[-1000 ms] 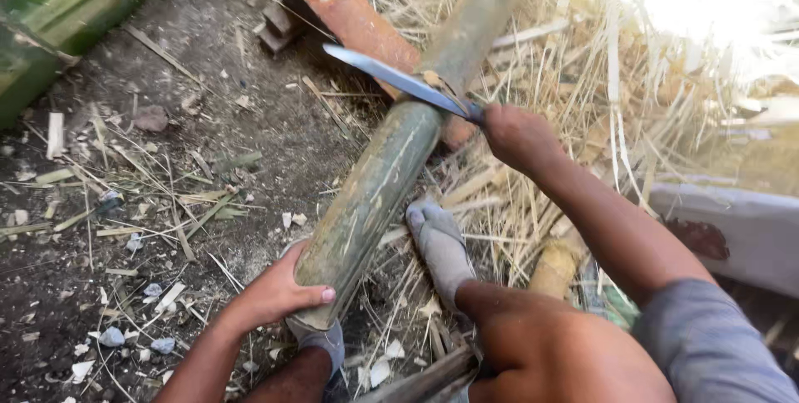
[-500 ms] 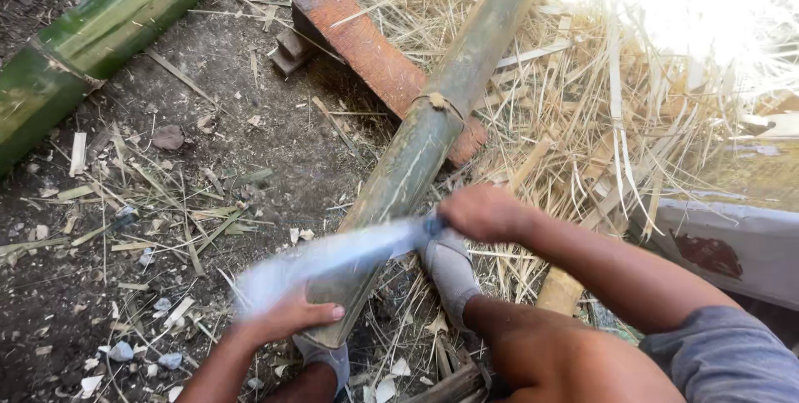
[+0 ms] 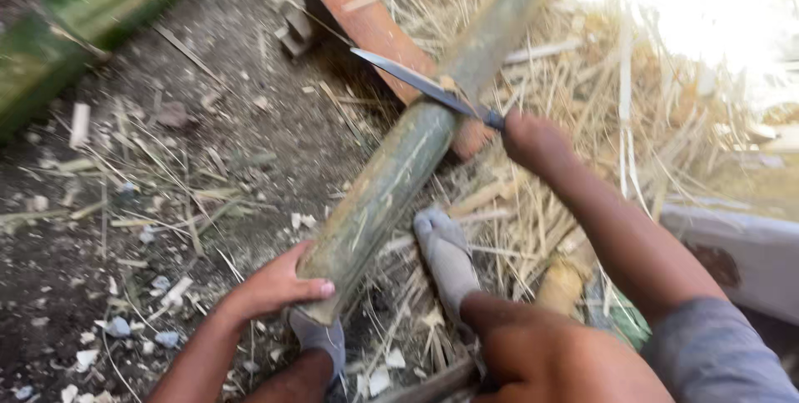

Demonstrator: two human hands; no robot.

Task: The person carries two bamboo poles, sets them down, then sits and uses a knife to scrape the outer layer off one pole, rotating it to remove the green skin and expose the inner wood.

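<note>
bamboo pole (image 3: 391, 178) lies slanted on the dirt ground (image 3: 166, 170), over the rusty bar (image 3: 374, 29) | left hand (image 3: 270, 286): grip closed round the pole's near end | right hand (image 3: 537, 141): grip closed on knife (image 3: 420, 83), blade laid across the pole's middle | straw (image 3: 632, 95) beyond the pole

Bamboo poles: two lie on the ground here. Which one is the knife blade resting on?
The centre bamboo pole, gripped by the left hand; the right hand holds the knife. The other pole lies untouched, upper left.
</note>
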